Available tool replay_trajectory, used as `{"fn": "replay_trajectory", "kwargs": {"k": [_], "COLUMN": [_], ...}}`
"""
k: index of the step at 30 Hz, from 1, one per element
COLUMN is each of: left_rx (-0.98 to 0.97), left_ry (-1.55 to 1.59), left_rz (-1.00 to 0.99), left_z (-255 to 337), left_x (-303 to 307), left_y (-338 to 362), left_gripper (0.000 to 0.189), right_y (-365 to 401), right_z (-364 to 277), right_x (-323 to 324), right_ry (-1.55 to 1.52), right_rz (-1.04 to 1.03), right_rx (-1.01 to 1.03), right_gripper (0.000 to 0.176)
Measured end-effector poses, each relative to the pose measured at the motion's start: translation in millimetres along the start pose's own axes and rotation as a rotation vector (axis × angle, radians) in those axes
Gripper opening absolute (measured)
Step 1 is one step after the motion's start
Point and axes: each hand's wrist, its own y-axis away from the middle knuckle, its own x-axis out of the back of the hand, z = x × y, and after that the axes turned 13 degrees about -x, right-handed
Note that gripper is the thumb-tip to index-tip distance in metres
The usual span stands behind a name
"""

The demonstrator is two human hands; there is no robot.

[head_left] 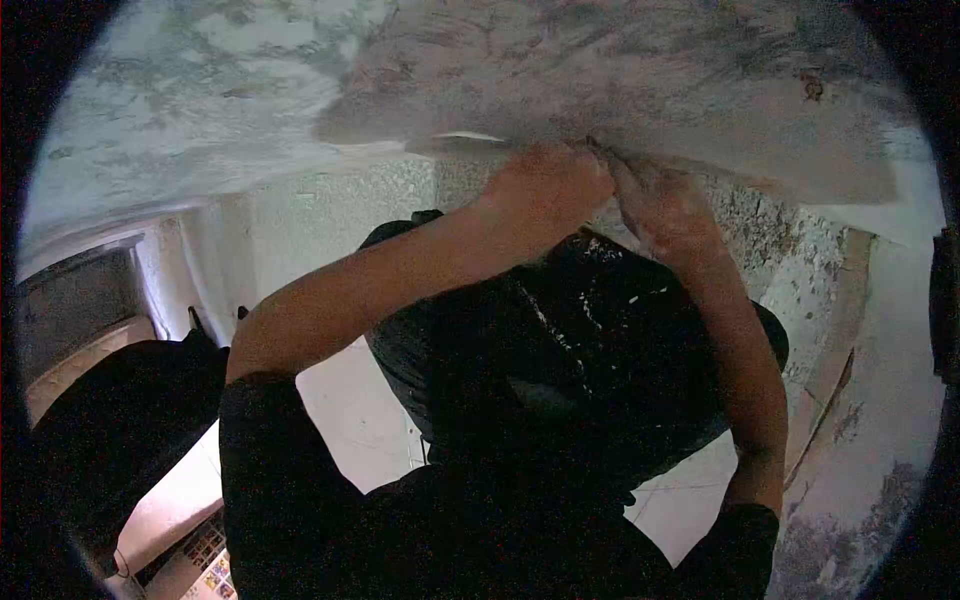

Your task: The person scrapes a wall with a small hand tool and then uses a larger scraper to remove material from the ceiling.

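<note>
My left hand (pixel 548 192) is closed in a fist close against the patchy grey plastered wall (pixel 640 75). Right beside it, my right hand (pixel 672 212) has its fingers curled together. A thin greyish piece (pixel 622 195) shows between the two hands, its upper end at the wall; I cannot tell what it is. To the left of my left fist, a narrow flat grey strip with a bright edge (pixel 465 143) lies along the lower border of the darker plaster. Below the hands, my dark clothing (pixel 600 300) carries white spatters.
Rough, pitted wall (pixel 770 220) shows right of my hands, with a cracked, stained surface (pixel 840 430) beyond it. Pale floor tiles (pixel 355 410) lie below. At the left are a dark fabric shape (pixel 130 430), a window-like opening (pixel 85 300) and a patterned printed item (pixel 215 575).
</note>
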Motion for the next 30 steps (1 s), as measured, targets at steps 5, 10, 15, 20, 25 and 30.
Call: {"fn": "replay_trajectory", "kwargs": {"k": [5,10,15,20,25,30], "left_rx": [0.010,-0.023,-0.038,-0.020,-0.020,0.000], "left_ry": [-0.209,0.002,-0.037,-0.219,-0.044,-0.117], "left_rz": [0.046,-0.050,0.042,0.075,-0.209,0.004], "left_z": [21.2,-1.2,-0.9,7.7,-6.2,1.2], "left_x": [10.9,-6.2,-8.5,-16.9,-28.8,-15.9], "left_y": [7.4,0.0,3.6,1.6,-8.0,-2.1], "left_gripper": [0.017,0.016,0.015,0.020,0.026,0.028], "right_y": [-10.0,-10.3,-8.8,-6.1,-9.3,-9.4], "right_z": [-9.2,-4.4,-5.0,-9.0,3.8,-0.7], "right_x": [19.1,-2.1,2.7,9.4,-5.1,-7.8], "right_ry": [-0.081,-0.042,-0.039,0.039,0.029,-0.086], "right_rz": [0.052,-0.104,-0.019,-0.037,-0.061,0.006], "right_rx": [-0.011,-0.033,-0.068,-0.062,0.021,-0.071], "right_gripper": [0.040,0.039,0.036,0.035,0.031,0.028]}}
